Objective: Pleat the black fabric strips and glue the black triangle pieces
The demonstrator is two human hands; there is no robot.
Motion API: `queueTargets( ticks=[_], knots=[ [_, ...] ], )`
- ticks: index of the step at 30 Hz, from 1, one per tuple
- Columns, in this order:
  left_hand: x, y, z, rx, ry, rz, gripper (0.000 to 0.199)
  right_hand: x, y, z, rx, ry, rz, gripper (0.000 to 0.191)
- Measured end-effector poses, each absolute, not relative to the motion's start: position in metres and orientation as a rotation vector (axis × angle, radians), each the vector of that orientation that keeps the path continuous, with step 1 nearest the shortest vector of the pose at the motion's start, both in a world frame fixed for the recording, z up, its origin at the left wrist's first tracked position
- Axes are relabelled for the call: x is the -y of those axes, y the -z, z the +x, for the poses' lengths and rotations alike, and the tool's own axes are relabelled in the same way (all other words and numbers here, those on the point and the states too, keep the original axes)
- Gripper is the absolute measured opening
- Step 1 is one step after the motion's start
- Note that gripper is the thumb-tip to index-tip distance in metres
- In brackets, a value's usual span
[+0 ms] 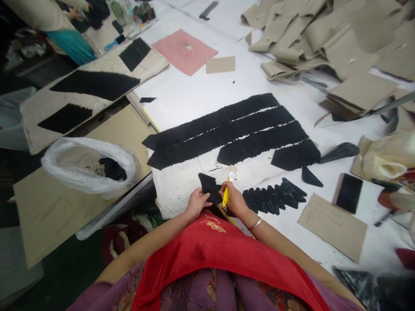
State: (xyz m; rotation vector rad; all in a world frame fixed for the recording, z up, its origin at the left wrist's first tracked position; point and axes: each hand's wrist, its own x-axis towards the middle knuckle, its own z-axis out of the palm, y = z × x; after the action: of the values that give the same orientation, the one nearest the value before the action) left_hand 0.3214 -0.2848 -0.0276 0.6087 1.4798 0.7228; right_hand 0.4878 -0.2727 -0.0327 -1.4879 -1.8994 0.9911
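My left hand (pixel 197 203) pinches the lower left edge of a small black cut piece (pixel 210 186), of leather or fabric, at the table's near edge. Closed round a yellow-handled brush (pixel 226 195) is my right hand (pixel 236 201), its fingers against the piece's right side. The brush's pale bristles point away from me. Just beyond lie long rows of black pieces (pixel 207 129) with jagged edges, on a white cloth (pixel 173 190). To the right of my right hand, several black pieces (pixel 274 198) overlap in a fanned row.
A plastic bag (pixel 129 179) with black scraps stands open at left. More black pieces (pixel 97 84) lie on a board behind it. At right are a phone (pixel 348 193), a cardboard sheet (pixel 333 226) and heaped beige pieces (pixel 311 39). Another person's arm (pixel 32 15) shows at upper left.
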Motion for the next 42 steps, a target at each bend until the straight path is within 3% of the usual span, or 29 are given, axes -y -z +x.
queueTargets(
  ticks=[3,6,10,15,22,29,35,38,42],
  knots=[
    [0.277,0.033,0.304,-1.605,-0.617,1.129,0.017,0.265,0.043,0.488,2.042,-0.868,-1.486,0.017],
    [0.261,0.035,0.29,-1.63,-0.522,1.69,0.033,0.258,0.05,0.488,2.222,-0.778,-1.433,0.017],
    [0.237,0.037,0.289,-1.553,-0.176,2.029,0.036,0.25,0.058,0.485,2.329,-0.736,-1.375,0.019],
    [0.23,0.037,0.298,-1.542,0.093,2.138,0.024,0.252,0.061,0.487,2.352,-0.66,-1.407,0.024],
    [0.252,0.036,0.292,-1.248,-0.135,2.358,0.011,0.262,0.045,0.495,2.28,-0.627,-1.322,0.034],
    [0.267,0.032,0.282,-1.188,-0.248,2.333,0.031,0.281,0.042,0.496,2.231,-0.731,-1.469,0.021],
    [0.252,0.024,0.28,-1.371,-0.413,1.922,0.027,0.283,0.039,0.497,1.916,-0.846,-1.487,0.02],
    [0.224,0.027,0.282,-1.426,-0.341,2.024,0.022,0.271,0.041,0.508,1.858,-0.851,-1.575,0.02],
    [0.188,0.029,0.294,-1.333,0.036,2.291,0.039,0.252,0.052,0.533,1.808,-0.784,-1.685,0.021]
  ],
)
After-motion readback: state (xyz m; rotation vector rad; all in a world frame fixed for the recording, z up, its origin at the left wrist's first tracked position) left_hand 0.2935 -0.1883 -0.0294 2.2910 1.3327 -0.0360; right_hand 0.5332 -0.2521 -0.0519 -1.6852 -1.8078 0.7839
